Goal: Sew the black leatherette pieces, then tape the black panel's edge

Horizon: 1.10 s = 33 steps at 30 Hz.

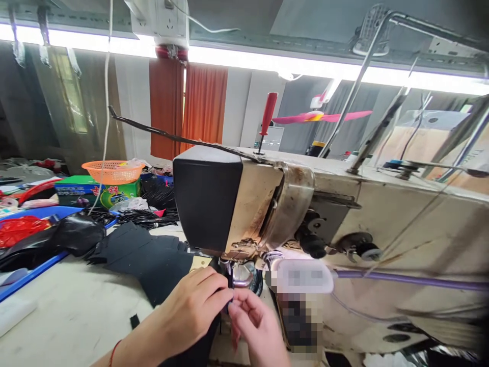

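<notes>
A large sewing machine (324,176) fills the right side, with a black end cover (208,201). At its needle area, my left hand (193,306) lies over black fabric (206,339), fingers bent and pressed down together on it. My right hand (257,323) is close against the left fingertips, thumb and fingers pinched together. What sits in that pinch is too small and hidden to name. More black fabric pieces (145,260) lie overlapped on the table, left of the machine head.
A blue tray (38,275) with plastic bags stands at left. Behind it, an orange basket (112,173) rests on a green box (76,192). A red-handled screwdriver (269,114) stands upright on the machine. Purple tubing (401,279) crosses its front. A pink fan (321,117) is behind.
</notes>
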Each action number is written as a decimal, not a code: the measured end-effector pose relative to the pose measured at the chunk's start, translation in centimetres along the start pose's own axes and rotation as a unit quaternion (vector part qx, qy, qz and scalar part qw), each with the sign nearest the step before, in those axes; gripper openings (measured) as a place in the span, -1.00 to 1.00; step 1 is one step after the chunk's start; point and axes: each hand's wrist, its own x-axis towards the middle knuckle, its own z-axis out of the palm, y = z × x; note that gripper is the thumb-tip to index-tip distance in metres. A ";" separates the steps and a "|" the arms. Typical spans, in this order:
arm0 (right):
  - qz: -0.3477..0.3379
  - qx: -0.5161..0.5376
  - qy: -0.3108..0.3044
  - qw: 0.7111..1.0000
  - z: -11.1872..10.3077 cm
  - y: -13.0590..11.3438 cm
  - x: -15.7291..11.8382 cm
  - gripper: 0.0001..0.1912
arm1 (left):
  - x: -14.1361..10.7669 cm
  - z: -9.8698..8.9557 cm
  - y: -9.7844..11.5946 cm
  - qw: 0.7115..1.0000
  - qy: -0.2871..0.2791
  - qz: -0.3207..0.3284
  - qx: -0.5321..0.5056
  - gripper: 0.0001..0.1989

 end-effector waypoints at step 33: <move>-0.072 -0.024 0.087 0.993 0.2 0.0 0.6 -0.63 | 0.3 0.8 0.1 0.995 0.082 -0.035 -0.037 -0.74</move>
